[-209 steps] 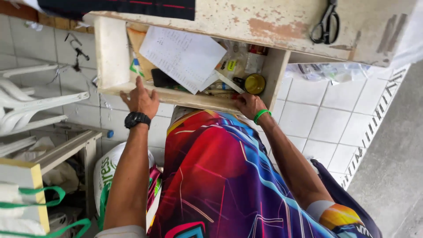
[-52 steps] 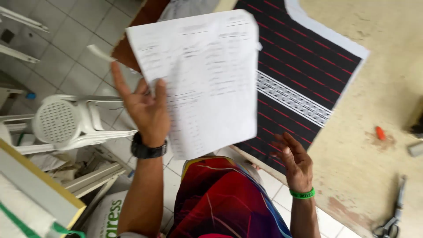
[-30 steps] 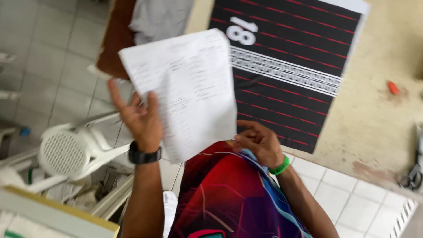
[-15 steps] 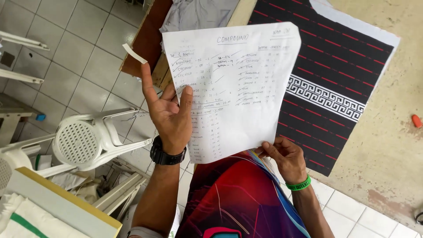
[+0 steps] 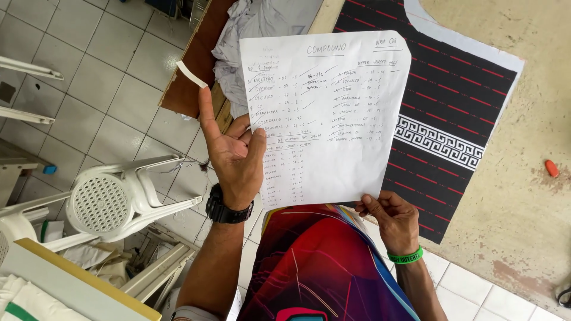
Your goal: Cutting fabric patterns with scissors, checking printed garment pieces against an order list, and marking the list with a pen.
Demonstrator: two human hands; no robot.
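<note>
I hold a white sheet of handwritten lists (image 5: 330, 113) up in front of me with both hands. My left hand (image 5: 232, 151), with a black watch at the wrist, grips its left edge; a small white strip of tape (image 5: 191, 74) sticks to the raised index fingertip. My right hand (image 5: 389, 217), with a green wristband, pinches the sheet's bottom edge. Behind the sheet a black fabric panel (image 5: 452, 113) with red stripes and a white key-pattern band lies flat on the beige table (image 5: 535, 148).
A grey cloth (image 5: 256, 24) is bunched on a brown board (image 5: 187, 77) at the table's left end. White plastic chairs (image 5: 113, 199) stand on the tiled floor to the left. A small orange object (image 5: 552, 168) lies on the table at right.
The sheet has come up closer to me and now stands square in view. My right hand went from under the sheet to pinching its bottom edge.
</note>
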